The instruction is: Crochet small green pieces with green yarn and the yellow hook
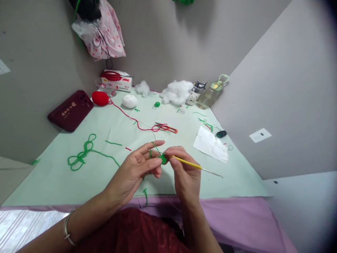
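Between thumb and fingers, my left hand [138, 168] pinches a small green crochet piece [163, 159]. Green yarn [106, 155] runs from a loose tangle on the left to this hand and loops over its raised index finger. My right hand [186, 175] grips a crochet hook [185, 162] by its yellow handle. One metal end points right; the other meets the green piece, where fingers partly hide it. A short green yarn tail [145, 196] lies below the hands near the table's front edge.
Orange-handled thread snips [168, 128] lie beyond my hands, with red yarn [129, 116] across them. Paper scraps [210, 144] are on the right. At the back stand a phone [71, 110], a red ball [100, 98], a white ball [130, 101], stuffing [177, 92] and a bottle [212, 94].
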The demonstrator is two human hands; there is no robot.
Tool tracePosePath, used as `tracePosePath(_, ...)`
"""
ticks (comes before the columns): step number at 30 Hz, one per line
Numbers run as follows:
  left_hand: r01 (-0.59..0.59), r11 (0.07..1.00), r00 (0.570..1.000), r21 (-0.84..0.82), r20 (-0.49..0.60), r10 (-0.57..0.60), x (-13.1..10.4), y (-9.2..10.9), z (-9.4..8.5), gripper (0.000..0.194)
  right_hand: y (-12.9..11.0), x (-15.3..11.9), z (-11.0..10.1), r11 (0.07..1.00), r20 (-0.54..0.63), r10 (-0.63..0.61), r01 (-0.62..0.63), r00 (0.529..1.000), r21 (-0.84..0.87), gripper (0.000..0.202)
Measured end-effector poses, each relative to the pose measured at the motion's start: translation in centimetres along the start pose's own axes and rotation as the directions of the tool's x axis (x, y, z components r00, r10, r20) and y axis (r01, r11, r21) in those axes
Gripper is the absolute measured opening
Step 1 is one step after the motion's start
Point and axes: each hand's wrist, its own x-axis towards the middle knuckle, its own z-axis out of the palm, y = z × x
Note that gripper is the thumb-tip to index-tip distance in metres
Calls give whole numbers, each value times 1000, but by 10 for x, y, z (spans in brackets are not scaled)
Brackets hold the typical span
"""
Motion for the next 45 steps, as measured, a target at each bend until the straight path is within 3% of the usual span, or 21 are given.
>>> tracePosePath(3, -6, 1000, 1000, 20, 5, 6, 0, -1, -2, 41, 1, -1, 0, 1000, -17, -15, 15, 1000, -23, 15)
tracePosePath(9, -34, 997, 999, 76, 15, 33, 3, -3, -6, 33, 2, 3, 2, 974, -68, 115, -99, 991, 202, 12)
tracePosePath(14, -70, 982, 997, 176, -10, 73, -1, -2, -10, 30, -2, 3, 0, 969, -50, 121, -108, 991, 223, 20)
tracePosePath(22, -124, 944, 991, 306, -3, 131, 0, -3, -16, 32, -9, -2, -5, 1000, -7, 2, -2, 1000, 13, 23)
tracePosePath(26, -184, 898, 978, 400, -21, 209, -1, -2, -15, 35, -12, -8, -4, 963, 30, -173, 175, 985, -203, 26)
tracePosePath(31, -224, 877, 961, 424, -51, 270, -3, 0, -10, 34, -10, -12, -3, 851, 143, -371, 398, 917, -344, 26)
tracePosePath(36, -226, 857, 955, 463, -70, 290, -5, -1, -8, 37, -9, -10, -2, 843, 150, -342, 374, 928, -387, 27)
tracePosePath(39, -227, 867, 953, 445, -81, 291, -5, -2, -8, 41, -5, -12, 1, 768, 176, -373, 410, 911, -492, 29)
tracePosePath(42, -178, 933, 975, 314, -73, 211, -4, -1, -8, 48, -2, -18, 7, 692, 95, -457, 420, 885, -588, 39)
tracePosePath(45, -84, 983, 994, 162, -55, 94, -2, -1, -8, 48, -4, -20, 11, 798, 51, -376, 351, 925, -490, 39)
